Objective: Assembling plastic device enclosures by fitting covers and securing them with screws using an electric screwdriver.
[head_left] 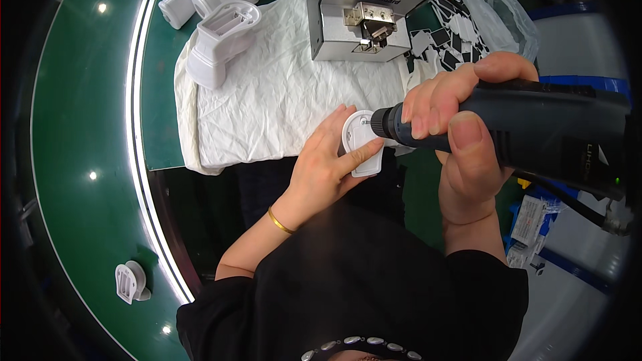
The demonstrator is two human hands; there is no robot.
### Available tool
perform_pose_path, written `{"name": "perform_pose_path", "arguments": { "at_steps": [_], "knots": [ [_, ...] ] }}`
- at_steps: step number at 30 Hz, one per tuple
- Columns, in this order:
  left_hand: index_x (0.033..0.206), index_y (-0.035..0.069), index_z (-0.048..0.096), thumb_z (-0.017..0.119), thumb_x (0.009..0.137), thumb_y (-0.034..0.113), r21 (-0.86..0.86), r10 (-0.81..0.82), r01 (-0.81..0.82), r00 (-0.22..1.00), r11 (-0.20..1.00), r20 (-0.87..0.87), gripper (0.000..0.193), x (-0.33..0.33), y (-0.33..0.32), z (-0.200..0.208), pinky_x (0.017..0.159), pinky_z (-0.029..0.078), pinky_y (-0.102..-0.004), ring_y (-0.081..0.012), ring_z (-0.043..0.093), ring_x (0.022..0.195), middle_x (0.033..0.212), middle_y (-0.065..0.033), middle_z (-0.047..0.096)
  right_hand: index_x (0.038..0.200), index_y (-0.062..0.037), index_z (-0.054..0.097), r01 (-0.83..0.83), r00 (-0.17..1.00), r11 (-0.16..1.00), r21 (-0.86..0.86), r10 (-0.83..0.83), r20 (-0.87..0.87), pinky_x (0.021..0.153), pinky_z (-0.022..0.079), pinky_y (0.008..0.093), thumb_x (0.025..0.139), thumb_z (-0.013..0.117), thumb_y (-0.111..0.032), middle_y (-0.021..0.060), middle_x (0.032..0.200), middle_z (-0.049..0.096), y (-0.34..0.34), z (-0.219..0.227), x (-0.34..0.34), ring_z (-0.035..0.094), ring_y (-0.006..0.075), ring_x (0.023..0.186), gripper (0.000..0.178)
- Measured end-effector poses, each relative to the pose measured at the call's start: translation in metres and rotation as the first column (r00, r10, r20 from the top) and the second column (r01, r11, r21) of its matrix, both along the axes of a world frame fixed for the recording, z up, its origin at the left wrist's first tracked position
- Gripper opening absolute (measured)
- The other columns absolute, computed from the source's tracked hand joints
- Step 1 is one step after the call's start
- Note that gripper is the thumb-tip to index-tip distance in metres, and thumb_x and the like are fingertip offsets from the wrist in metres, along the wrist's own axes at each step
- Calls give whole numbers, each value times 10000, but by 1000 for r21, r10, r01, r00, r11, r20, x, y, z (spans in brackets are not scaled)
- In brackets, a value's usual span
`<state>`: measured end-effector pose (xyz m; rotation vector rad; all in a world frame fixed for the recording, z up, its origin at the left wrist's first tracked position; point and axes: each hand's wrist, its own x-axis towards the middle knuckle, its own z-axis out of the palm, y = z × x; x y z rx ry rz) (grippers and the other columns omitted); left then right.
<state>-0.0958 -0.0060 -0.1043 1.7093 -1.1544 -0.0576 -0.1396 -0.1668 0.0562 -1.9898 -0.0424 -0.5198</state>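
My left hand (326, 160) is closed around a white plastic housing (362, 135), thumb across its open face and fingers along its far side. In my right hand (461, 110) is a black electric screwdriver (535, 124), lying nearly level with its nose pointing left. The nose meets the upper part of the housing's face, where a small round hole shows; whether a screw is at the tip I cannot make out. Both hands are over the front edge of a white cloth (287, 87). A gold bangle circles my left wrist.
Several white housings (224, 40) rest on the cloth's far left corner and behind it. A grey metal machine (361, 20) stands at the back. Right of it are scattered black and white pieces (448, 37) and a clear plastic bag (498, 13). Another housing (132, 282) sits on the green surface at left.
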Motion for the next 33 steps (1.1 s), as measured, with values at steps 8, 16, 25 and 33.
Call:
{"name": "perform_pose_path", "arguments": {
  "at_steps": [8,16,25,33],
  "knots": [
    [1235,217,682,832,596,127,4,-17,17,1000,1000,11,663,1,0,-3,1033,447,-457,-439,507,1254,1360,-249,495,1232,-94,367,-53,998,994,-98,50,-26,712,491,382,875,670,-192,54,768,526,-4,-3,4,544,173,657,479],
    [1240,230,678,840,587,133,4,14,-14,1000,1000,0,679,-2,-1,-3,1024,455,-459,-438,508,1255,1349,-241,509,1248,-62,370,-37,998,998,51,34,57,678,507,387,873,669,-153,63,774,540,-1,-15,11,551,177,642,489],
    [1233,233,681,854,583,129,-16,5,-5,1000,1000,7,681,-1,-2,-2,1015,462,-461,-443,521,1240,1338,-237,523,1270,-19,353,-176,981,984,-1,176,85,666,521,375,867,637,-54,92,784,562,-5,-16,15,569,162,648,494],
    [1230,235,682,857,585,136,-24,13,-13,1000,1000,18,675,-2,-2,-5,1007,467,-457,-439,524,1235,1330,-237,525,1256,-12,372,-127,982,992,6,125,145,661,518,376,883,579,-25,91,764,553,-6,-24,15,552,161,630,426]
  ]
}}
